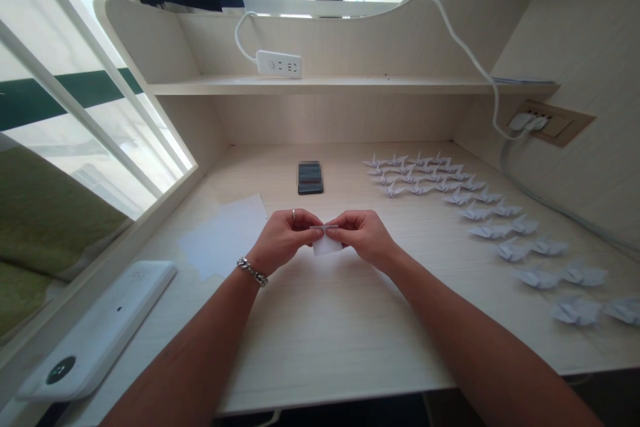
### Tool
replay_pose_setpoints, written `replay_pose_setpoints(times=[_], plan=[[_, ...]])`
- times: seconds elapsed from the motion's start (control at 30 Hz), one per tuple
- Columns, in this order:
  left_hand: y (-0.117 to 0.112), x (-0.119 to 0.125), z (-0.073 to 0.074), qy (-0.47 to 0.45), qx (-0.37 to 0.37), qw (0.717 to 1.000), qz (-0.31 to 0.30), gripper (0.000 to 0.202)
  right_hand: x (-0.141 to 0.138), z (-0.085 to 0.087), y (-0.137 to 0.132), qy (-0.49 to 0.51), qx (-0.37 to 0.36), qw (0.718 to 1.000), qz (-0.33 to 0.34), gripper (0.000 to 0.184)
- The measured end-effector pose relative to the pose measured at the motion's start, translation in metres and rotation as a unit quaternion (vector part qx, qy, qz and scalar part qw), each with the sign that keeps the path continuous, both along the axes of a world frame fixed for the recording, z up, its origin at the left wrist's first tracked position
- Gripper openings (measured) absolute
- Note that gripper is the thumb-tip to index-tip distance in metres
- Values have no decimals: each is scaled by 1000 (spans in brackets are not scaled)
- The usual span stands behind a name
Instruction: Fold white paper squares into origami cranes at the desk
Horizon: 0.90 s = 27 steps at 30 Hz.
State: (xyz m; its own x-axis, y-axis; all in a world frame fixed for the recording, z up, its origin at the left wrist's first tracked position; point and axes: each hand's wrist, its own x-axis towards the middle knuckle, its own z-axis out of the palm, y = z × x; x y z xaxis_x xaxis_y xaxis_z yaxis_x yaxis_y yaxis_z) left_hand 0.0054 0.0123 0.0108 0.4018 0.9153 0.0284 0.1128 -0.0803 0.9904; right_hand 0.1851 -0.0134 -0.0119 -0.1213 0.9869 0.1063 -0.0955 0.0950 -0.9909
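The left hand [284, 239] and the right hand [363, 237] pinch a small folded white paper [327, 247] with their fingers, over the middle of the desk [320, 347]. A flat white sheet [225, 237] lies to the left. Rows of paper cranes [490, 230] sit to the right.
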Motion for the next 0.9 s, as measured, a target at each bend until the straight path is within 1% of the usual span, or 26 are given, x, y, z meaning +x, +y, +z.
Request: replay_pose_setpoints(times=[0.13,0.23,0.4,0.57,0.7,0.9], plan=[[0,-2,1,-22,-7,1000,-2,17,-3,1,-1,38,-18,999,-12,28],[-1,-2,1,-32,-8,999,-1,15,-4,1,-2,57,-21,998,-15,25],[-2,-2,2,-33,8,999,-3,13,-5,1,-2,53,-4,998,-27,18],[-3,-3,3,-26,31,999,4,11,-6,3,-3,65,-18,998,-12,19],[-3,-3,4,-29,34,999,2,10,-7,2,-3,53,-6,998,-31,17],[-3,-3,4,-23,45,999,4,10,-6,3,-4,56,-18,998,-21,21]])
